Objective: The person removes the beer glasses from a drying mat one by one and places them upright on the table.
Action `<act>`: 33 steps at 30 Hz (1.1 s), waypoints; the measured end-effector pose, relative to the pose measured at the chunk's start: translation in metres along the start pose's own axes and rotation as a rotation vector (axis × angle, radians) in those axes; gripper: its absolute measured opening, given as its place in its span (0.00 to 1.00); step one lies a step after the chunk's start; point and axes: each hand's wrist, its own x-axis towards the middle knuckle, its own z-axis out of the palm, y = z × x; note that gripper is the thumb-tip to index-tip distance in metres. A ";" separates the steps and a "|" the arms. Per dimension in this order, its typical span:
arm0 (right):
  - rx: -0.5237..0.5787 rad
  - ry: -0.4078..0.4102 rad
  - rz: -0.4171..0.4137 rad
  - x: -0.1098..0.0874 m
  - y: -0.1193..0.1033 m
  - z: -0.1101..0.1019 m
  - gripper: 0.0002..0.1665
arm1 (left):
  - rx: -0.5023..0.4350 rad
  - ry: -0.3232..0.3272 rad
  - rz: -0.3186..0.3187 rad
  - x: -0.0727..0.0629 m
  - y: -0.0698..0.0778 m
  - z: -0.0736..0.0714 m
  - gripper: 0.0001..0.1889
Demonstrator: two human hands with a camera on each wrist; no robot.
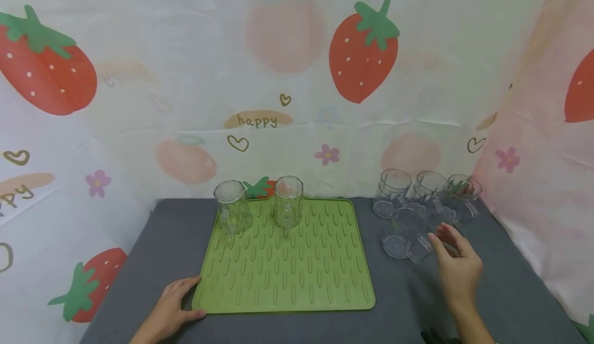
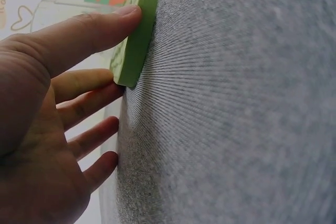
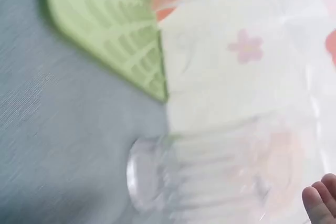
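Note:
My left hand (image 1: 170,308) rests at the near left corner of a green ridged mat (image 1: 287,287). In the left wrist view the thumb touches the mat's edge (image 2: 140,51), and the other fingers extend fairly straight beside the corner. Toward the back of the mat stand two clear glass mugs, one at the left (image 1: 236,212) and another (image 1: 289,205) near the middle. My right hand (image 1: 459,269) hovers beside the handle of the front clear glass mug (image 1: 396,243), thumb and fingers bent and apart. The right wrist view shows only some fingertips (image 3: 320,200) and a blurred glass mug (image 3: 144,177).
Behind the front mug, three more glass mugs (image 1: 392,192) stand close together at the table's back right. A dark grey cloth (image 1: 278,328) covers the table. A strawberry-print curtain (image 1: 297,101) hangs behind it. A small black object (image 1: 436,338) shows by the right wrist.

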 end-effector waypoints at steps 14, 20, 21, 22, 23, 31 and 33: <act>0.108 -0.291 -0.046 -0.007 -0.045 0.065 0.23 | -0.009 0.007 -0.001 0.002 0.000 0.001 0.47; 0.122 -0.372 -0.062 -0.014 -0.040 0.096 0.22 | -0.014 0.012 -0.004 0.000 0.000 0.001 0.47; 0.124 -0.389 -0.063 -0.016 -0.040 0.101 0.22 | -0.015 0.011 -0.006 0.000 0.000 0.000 0.47; 0.126 -0.407 -0.064 -0.018 -0.040 0.107 0.22 | -0.012 0.009 -0.005 0.000 0.000 0.000 0.47; 0.130 -0.425 -0.064 -0.020 -0.041 0.112 0.22 | -0.009 0.008 -0.006 0.000 0.000 0.000 0.47; 0.123 -0.540 -0.116 -0.039 -0.042 0.155 0.22 | 0.011 0.005 -0.010 0.001 0.002 -0.003 0.46; 0.130 -0.557 -0.126 -0.042 -0.042 0.164 0.22 | 0.006 0.004 -0.006 0.001 0.002 -0.002 0.46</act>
